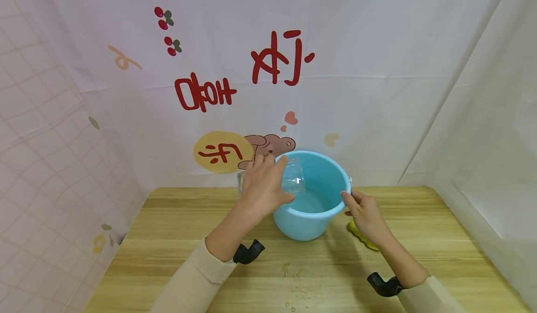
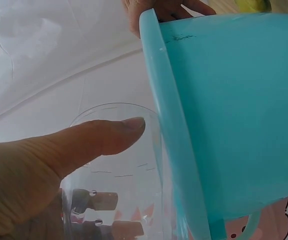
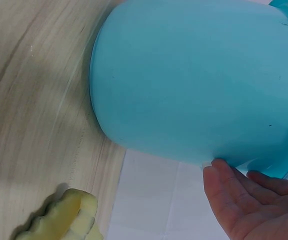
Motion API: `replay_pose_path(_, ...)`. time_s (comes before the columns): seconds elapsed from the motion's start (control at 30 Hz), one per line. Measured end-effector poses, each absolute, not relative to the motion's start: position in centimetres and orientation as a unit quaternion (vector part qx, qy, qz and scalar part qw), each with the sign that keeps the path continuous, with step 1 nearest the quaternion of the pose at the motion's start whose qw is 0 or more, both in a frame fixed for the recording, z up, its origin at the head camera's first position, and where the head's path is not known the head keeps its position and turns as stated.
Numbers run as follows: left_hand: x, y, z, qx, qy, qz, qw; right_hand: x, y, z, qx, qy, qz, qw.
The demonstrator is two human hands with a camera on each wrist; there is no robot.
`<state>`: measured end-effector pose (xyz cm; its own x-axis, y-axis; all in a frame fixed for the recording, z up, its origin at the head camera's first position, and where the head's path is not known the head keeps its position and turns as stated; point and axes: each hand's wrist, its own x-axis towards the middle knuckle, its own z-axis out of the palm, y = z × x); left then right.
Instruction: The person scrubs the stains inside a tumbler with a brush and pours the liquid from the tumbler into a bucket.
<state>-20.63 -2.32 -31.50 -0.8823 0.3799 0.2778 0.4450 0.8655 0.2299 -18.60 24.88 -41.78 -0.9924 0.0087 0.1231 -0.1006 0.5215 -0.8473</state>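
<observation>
My left hand (image 1: pixel 263 187) grips a clear cup (image 1: pixel 296 177), tipped on its side with its right end over the bucket's left rim. The left thumb (image 2: pixel 101 142) lies along the cup wall in the left wrist view, and the other fingers show through the clear side. A light blue bucket (image 1: pixel 299 226) stands upright on the table, some clear liquid apparently in its bottom. With the thumb over the rim and fingers under it outside, my right hand (image 1: pixel 370 216) holds the bucket's right edge. The right fingertips (image 3: pixel 221 172) touch the bucket wall.
A yellow wavy-edged sponge (image 3: pixel 59 217) lies on the wooden table (image 1: pixel 176 238), right of the bucket and partly behind my right hand. Wet drops (image 1: pixel 299 285) dot the front of the table. A printed white cloth (image 1: pixel 356 47) hangs behind, with more cloth on both sides.
</observation>
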Motion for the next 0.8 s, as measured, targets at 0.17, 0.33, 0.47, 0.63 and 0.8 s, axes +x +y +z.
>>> replay_pose_path(0.17,-20.62,-2.31,-31.45,-0.217,-0.959,-0.147,0.111,-18.53,24.9,-41.76,0.026,-0.87,0.49,0.053)
replay_pose_path(0.33,-20.51,-2.3,-31.35,-0.214,-0.96,-0.143,0.106,-18.51,24.88,-41.75,0.023,-0.868,0.493,0.05)
replay_pose_path(0.47,-20.46,-2.27,-31.3,-0.212,-0.962,-0.134,0.105,-18.45,24.86,-41.73,0.022,-0.868,0.494,0.048)
replay_pose_path(0.63,-20.4,-2.23,-31.25,-0.212,-0.963,-0.125,0.107,-18.44,24.87,-41.69,0.021,-0.868,0.493,0.047)
replay_pose_path(0.8,-20.39,-2.21,-31.26,-0.216,-0.961,-0.13,0.11,-18.43,24.89,-41.72,0.02,-0.869,0.492,0.048)
